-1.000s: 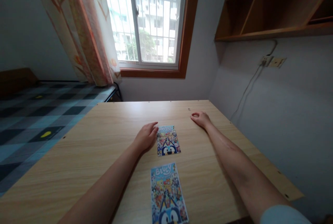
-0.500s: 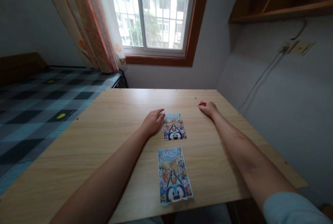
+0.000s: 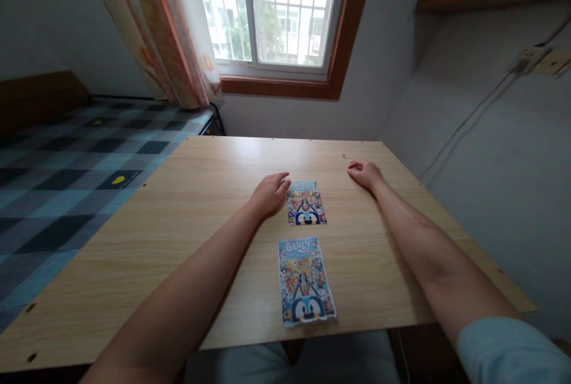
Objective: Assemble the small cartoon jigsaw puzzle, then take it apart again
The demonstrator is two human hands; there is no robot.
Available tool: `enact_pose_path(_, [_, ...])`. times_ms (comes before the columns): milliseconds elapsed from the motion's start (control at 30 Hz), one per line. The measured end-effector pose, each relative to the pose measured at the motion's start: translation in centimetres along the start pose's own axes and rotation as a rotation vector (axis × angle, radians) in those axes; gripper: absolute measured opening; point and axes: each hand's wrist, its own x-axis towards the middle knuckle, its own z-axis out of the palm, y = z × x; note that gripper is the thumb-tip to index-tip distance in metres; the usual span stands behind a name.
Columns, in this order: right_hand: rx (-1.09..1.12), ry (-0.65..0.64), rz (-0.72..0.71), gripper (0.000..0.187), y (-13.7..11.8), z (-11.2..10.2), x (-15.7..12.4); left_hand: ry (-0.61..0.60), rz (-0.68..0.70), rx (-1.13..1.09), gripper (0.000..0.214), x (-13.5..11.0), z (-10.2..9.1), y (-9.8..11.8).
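Two matching Bluey pictures lie one behind the other on the wooden table. The farther one is a small, straight-edged card point(image 3: 307, 204); the nearer one is a larger sheet point(image 3: 307, 283) with a ragged bottom edge. My left hand point(image 3: 270, 192) rests open at the upper left edge of the small card, its thumb and forefinger apart. Farther right, my right hand point(image 3: 366, 175) lies on the table with its fingers curled together. Whatever sits between those fingertips, if anything, is too small to tell. Just beyond them are tiny dark bits point(image 3: 344, 156).
The wooden table point(image 3: 178, 235) has small dark holes along its edges. A bed point(image 3: 89, 158) with a checked cover stands to the left. Behind are a curtain point(image 3: 165, 33) and a barred window point(image 3: 285, 21). A cable point(image 3: 468, 116) runs down the right wall from a socket.
The view has tilted down slightly, so everything sits a little higher and farther right. Both hands keep nearly the same places on the table, and the pictures have not moved.
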Motion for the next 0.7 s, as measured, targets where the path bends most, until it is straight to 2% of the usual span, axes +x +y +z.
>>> enact_pose_path(200, [0.127, -0.026, -0.028, 0.020, 0.0, 0.1, -0.1, 0.002, -0.001, -0.008, 0.049, 0.0, 0.0, 0.0])
enact_pose_path(367, [0.295, -0.083, -0.071, 0.025, 0.6, 0.0, -0.7, 0.000, 0.024, -0.025, 0.049, -0.3, -0.4, 0.2])
enact_pose_path(500, [0.345, -0.133, -0.113, 0.028, 0.3, -0.5, -1.1, -0.001, 0.085, -0.029, 0.048, -0.5, -0.6, 0.3])
enact_pose_path(600, [0.430, -0.131, -0.098, 0.029, -1.5, -1.0, -1.3, -0.014, 0.131, -0.005, 0.045, -0.6, -0.7, 0.3])
enact_pose_path(700, [0.602, -0.204, -0.118, 0.027, -5.2, -1.5, -1.8, -0.037, 0.158, 0.046, 0.047, -0.8, -0.8, 0.4])
